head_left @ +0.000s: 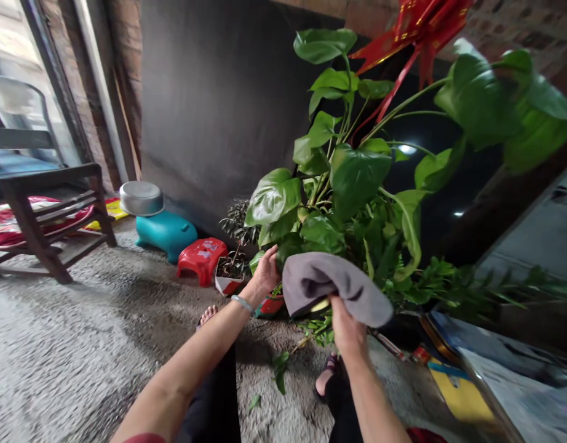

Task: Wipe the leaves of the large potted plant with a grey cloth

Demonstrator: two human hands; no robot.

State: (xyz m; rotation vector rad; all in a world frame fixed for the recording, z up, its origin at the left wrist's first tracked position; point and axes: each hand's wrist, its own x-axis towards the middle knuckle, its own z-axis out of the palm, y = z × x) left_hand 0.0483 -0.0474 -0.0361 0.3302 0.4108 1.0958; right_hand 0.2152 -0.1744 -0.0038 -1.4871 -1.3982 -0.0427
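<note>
A large potted plant with broad, glossy green leaves stands in front of me. My left hand, with a pale bangle at the wrist, reaches to its lower left side. Its fingers are bent round the edge of a low leaf, partly hidden among the foliage. My right hand grips a bunched grey cloth from below, just right of the left hand. The cloth covers some of the lower leaves, and a bit of yellow shows beneath it. Part of a red and green pot appears under my left hand.
Left of the plant are a small potted shrub, a red stool, a teal animal-shaped stool and a metal basin. A wooden chair stands farther left. Flat panels lie at right. A red ribbon hangs above.
</note>
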